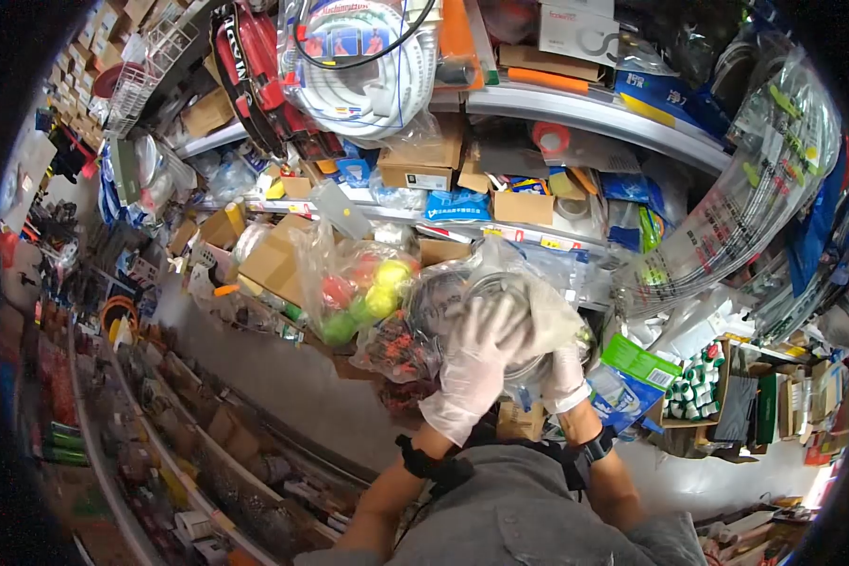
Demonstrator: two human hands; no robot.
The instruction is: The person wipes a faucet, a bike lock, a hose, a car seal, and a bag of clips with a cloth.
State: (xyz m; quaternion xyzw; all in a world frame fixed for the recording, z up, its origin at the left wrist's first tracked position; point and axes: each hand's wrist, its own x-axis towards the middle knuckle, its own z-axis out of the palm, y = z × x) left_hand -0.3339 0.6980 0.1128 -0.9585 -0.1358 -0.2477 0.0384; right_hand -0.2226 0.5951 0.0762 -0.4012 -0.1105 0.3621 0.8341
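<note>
Both my hands wear thin white gloves and reach up to a clear plastic bag holding round metal items. My left hand spreads its fingers over the front of the bag and presses on it. My right hand grips the bag's lower right side, partly hidden behind the plastic. Black bands sit on both wrists. Just left of the bag hangs another clear bag of coloured balls, red, yellow and green.
Crowded shop shelves surround me: cardboard boxes, a coiled white hose overhead, a red tool bag, clear tubing at right, a green-capped bottle rack. Packed lower shelves run along the left.
</note>
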